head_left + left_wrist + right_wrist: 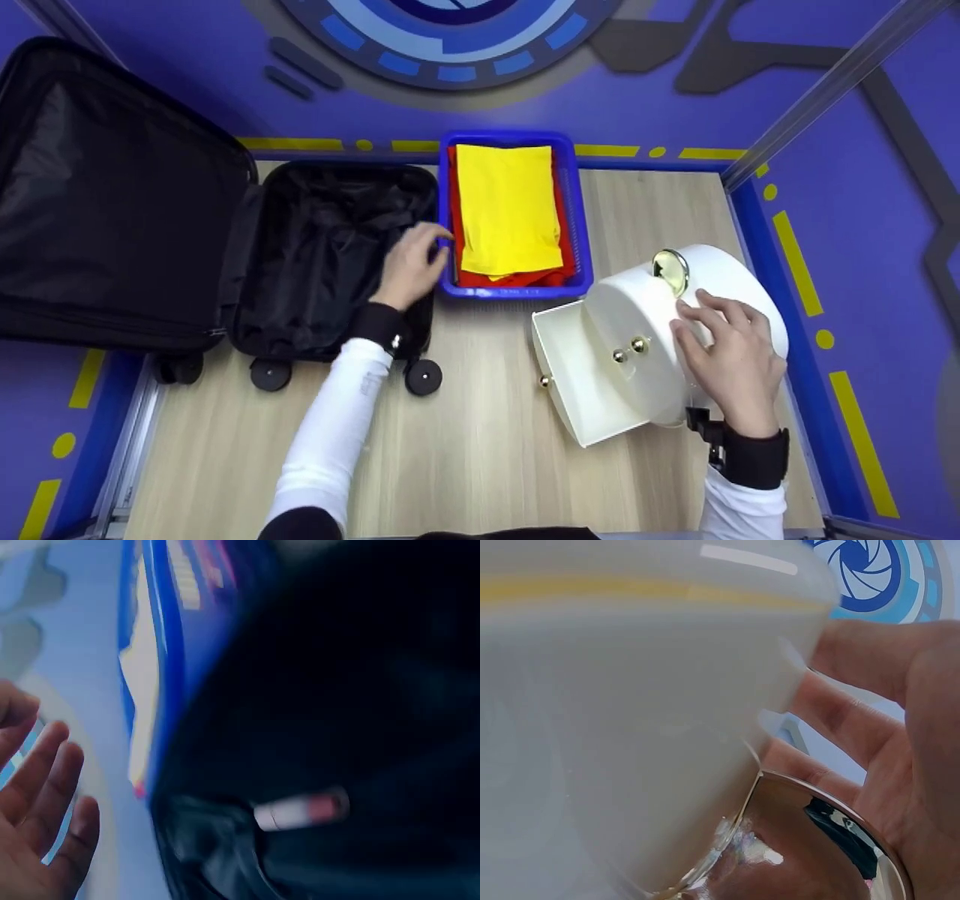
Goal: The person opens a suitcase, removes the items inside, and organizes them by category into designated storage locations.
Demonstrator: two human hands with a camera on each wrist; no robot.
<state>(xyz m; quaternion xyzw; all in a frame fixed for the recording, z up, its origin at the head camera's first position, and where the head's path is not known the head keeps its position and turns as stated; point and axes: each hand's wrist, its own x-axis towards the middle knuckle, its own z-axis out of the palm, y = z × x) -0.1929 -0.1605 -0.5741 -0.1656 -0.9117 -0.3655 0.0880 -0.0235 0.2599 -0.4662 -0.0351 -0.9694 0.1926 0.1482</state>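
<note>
My left hand [411, 266] is over the right edge of the open black suitcase [330, 255], close to the blue basket [583, 255]. Its fingers are loosely bent with nothing between them. A small white-and-pink tube [300, 810] lies inside the suitcase in the left wrist view. On the right, my right hand [735, 352] rests its fingertips on the rounded top of a white storage box [637, 307] with gold knobs. One drawer [592, 375] of the box is pulled out. A gold-rimmed oval piece [671, 271] sits near those fingertips; the right wrist view shows it close up.
Folded yellow cloth [510, 210] lies over red cloth [564, 262] in the basket. The suitcase lid [112, 202] leans open at the left, and suitcase wheels [423, 376] stick out toward the front. Blue-purple panels [840, 247] bound the wooden tabletop [465, 450].
</note>
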